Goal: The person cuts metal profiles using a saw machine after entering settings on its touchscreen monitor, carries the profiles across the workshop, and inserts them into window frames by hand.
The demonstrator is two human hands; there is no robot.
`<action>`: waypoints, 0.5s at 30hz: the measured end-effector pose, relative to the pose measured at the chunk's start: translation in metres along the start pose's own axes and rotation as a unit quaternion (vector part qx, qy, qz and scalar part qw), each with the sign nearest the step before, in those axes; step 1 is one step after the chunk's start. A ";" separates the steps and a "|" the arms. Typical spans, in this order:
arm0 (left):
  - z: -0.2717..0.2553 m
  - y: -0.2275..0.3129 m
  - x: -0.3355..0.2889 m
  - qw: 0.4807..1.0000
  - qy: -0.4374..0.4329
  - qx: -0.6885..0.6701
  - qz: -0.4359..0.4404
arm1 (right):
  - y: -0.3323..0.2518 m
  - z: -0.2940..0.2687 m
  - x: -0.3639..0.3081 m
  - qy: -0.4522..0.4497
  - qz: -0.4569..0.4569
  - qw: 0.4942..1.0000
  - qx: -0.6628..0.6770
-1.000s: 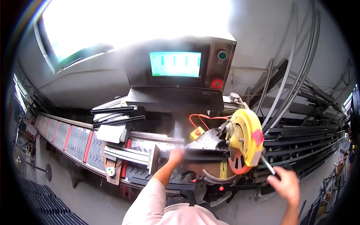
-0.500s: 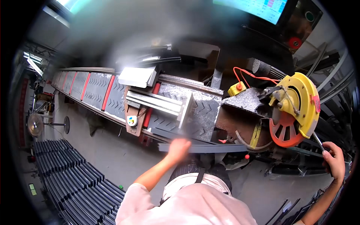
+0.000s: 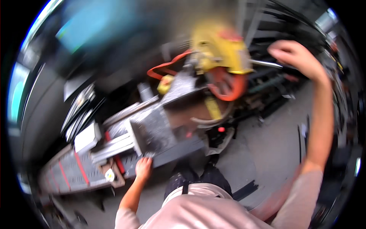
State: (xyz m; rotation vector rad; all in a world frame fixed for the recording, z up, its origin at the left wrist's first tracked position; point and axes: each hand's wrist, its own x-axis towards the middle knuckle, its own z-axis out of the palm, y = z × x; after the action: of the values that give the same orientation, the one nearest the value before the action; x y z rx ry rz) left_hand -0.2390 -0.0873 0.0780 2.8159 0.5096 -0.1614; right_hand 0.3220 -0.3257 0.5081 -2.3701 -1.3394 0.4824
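Observation:
My left hand (image 3: pixel 143 167) is closed on the left end of a long grey profile bar (image 3: pixel 179 152), which lies along the front edge of the work surface. The bar's right part reaches toward the base of a cut-off saw (image 3: pixel 219 49) with a yellow guard and an orange-red lower guard (image 3: pixel 227 84). My right hand (image 3: pixel 295 57) is raised at the far right, beside the saw's handle (image 3: pixel 268 63). Its fingers look bent but are smeared by motion, and whether they touch the handle's dark end cannot be told.
A roller conveyor (image 3: pixel 70 171) with red bars runs off to the left. On it sit a metal stop (image 3: pixel 134 137), a white box (image 3: pixel 87 138) and a tape measure (image 3: pixel 109 174). A yellow switch box (image 3: pixel 164 84) with an orange cable stands near the saw. Dark strips (image 3: pixel 246 191) lie on the floor.
The view has swung to the right and tilted, blurring the scene. My right hand, earlier around the saw's handle, now appears higher beside it. My left hand has moved toward the bar's left end.

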 end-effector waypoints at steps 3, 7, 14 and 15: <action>-0.021 0.043 0.003 0.999 -0.036 0.023 0.025 | -0.001 0.020 -0.005 0.193 0.107 0.961 0.169; -0.034 0.117 0.023 0.996 0.010 -0.026 0.083 | 0.003 0.115 -0.077 0.387 -0.015 0.856 0.342; -0.026 0.348 0.089 0.957 0.100 -0.057 0.266 | 0.112 0.312 -0.414 0.603 0.181 0.677 0.382; -0.033 0.396 0.093 0.940 0.100 -0.062 0.322 | 0.121 0.324 -0.464 0.636 0.225 0.672 0.304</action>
State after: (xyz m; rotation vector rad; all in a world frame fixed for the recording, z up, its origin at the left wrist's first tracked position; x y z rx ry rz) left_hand -0.0090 -0.4038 0.1935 2.7216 -0.3662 0.2811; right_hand 0.0332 -0.7357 0.2197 -1.6499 0.0920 -0.5321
